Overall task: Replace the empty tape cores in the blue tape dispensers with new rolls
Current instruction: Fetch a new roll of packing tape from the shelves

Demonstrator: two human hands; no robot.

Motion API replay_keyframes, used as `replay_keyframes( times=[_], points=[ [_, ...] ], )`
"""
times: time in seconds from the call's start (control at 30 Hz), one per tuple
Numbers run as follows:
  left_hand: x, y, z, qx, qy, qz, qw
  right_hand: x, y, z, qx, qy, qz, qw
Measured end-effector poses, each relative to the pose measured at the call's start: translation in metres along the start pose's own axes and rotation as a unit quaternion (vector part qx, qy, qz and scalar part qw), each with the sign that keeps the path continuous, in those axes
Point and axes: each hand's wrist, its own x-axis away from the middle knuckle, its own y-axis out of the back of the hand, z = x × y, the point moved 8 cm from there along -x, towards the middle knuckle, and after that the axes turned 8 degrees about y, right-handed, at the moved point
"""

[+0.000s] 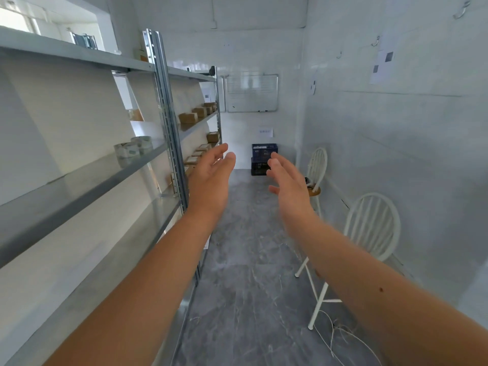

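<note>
On left shelf (79, 180): tape rolls (134, 150). Left hand (211, 180), right hand (289, 180) raised mid-aisle, fingers apart, empty. Likely step: fetching rolls. Next: reach left. No dispenser visible.

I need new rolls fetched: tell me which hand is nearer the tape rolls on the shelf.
Left. The left hand is just right of the tape rolls; the right hand is farther right.

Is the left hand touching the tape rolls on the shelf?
Apart. The head view shows the open left hand in mid-air over the aisle, with the shelf upright between it and the tape rolls.
</note>
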Motion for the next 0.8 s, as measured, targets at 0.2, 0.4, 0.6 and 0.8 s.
replay_keyframes(
  times=[0.2, 0.4, 0.6, 0.8],
  points=[
    [-0.107, -0.014, 0.043, 0.009, 0.012, 0.025, 1.0, -0.086, -0.032, -0.041, 0.028, 0.019, -0.015, 0.999],
    [-0.211, -0.04, 0.073, 0.006, 0.018, 0.056, 0.998, -0.173, -0.054, -0.086, 0.037, 0.014, -0.032, 0.999],
    [-0.301, -0.075, 0.11, -0.006, 0.031, 0.056, 0.998, -0.268, -0.058, -0.136, 0.023, 0.012, -0.035, 0.999],
    [-0.397, -0.121, 0.149, -0.022, 0.024, 0.009, 0.999, -0.382, -0.061, -0.192, -0.005, -0.005, 0.01, 1.0]
  ],
)
